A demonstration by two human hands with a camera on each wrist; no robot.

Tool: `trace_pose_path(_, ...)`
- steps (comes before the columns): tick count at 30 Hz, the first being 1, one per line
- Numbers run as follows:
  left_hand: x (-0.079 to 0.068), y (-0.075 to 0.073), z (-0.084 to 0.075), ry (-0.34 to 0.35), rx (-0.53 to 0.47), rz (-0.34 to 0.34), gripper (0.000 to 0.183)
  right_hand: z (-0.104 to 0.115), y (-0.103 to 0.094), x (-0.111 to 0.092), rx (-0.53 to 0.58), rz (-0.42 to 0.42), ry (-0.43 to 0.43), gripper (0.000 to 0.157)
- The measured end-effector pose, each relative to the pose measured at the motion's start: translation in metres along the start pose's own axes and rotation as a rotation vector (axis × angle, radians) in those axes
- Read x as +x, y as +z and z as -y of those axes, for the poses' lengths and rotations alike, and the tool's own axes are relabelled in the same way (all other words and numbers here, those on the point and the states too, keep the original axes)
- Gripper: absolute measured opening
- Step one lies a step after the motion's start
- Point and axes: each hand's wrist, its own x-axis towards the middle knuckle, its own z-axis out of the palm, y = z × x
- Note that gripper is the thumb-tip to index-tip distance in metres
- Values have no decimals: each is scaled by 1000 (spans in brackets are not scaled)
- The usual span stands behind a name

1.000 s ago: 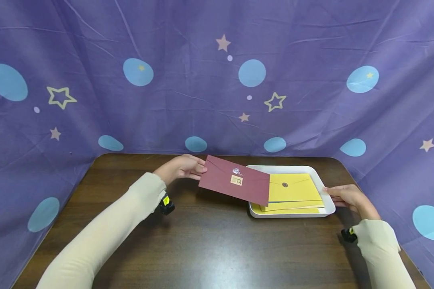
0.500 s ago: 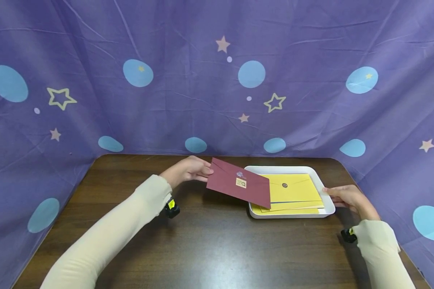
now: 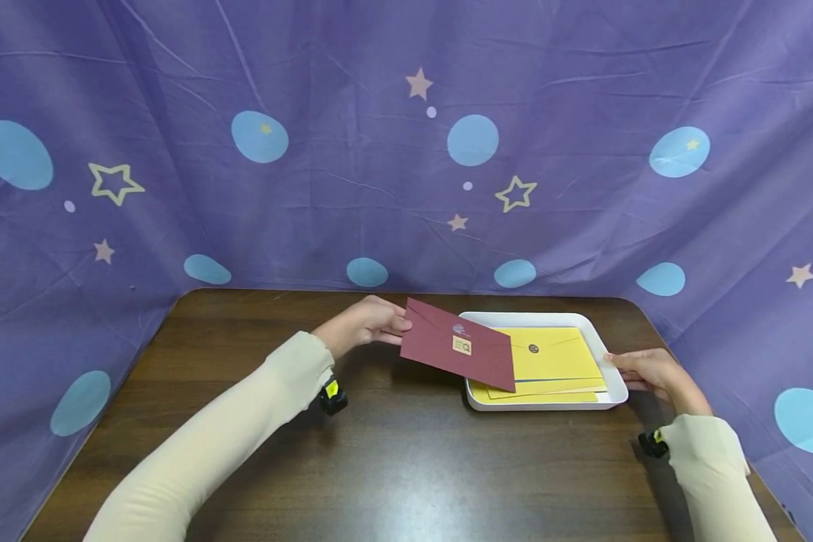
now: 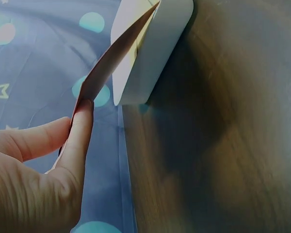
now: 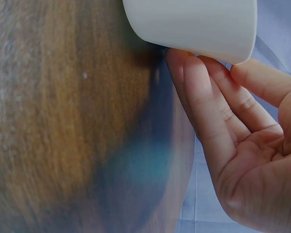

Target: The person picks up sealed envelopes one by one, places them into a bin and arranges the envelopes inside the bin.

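Observation:
A maroon envelope [image 3: 457, 344] with a small cream stamp-like label slants over the left part of a white tray [image 3: 591, 331]. My left hand [image 3: 362, 325] pinches its left edge between thumb and fingers; in the left wrist view the envelope [image 4: 106, 65] is seen nearly edge-on, its far end reaching past the tray's rim. Yellow envelopes [image 3: 555, 354] lie stacked in the tray, the top one with a dark round seal, partly covered by the maroon one. At the tray's right end my right hand [image 3: 650, 370] holds the wall, thumb at the rim and fingertips low against the side [image 5: 194, 24].
The brown wooden table [image 3: 406, 467] extends in front of the tray. Behind it hangs a purple curtain [image 3: 352, 188] with stars and blue dots, close to the table's back edge. A black wrist device [image 3: 333, 396] sits at the left cuff.
My left hand has moved right and slightly down, carrying the maroon envelope farther over the tray. The right hand and tray have stayed in place.

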Motion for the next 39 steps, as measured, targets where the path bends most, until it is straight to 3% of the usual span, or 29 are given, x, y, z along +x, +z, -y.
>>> trace_pose_path(9, 4, 13, 4, 3, -70, -35, 50, -1, 0, 0, 14, 15, -8, 51)
trace_pose_path(15, 7, 22, 4, 4, -107, -61, 49, -2, 0, 0, 17, 18, -12, 42)
trace_pose_path(27, 10, 42, 5, 15, -139, -54, 50, -1, 1, -1, 24, 24, -24, 33)
trace_pose_path(39, 10, 62, 3, 25, -174, -52, 38, -5, -2, 3, 28, 19, -5, 35)
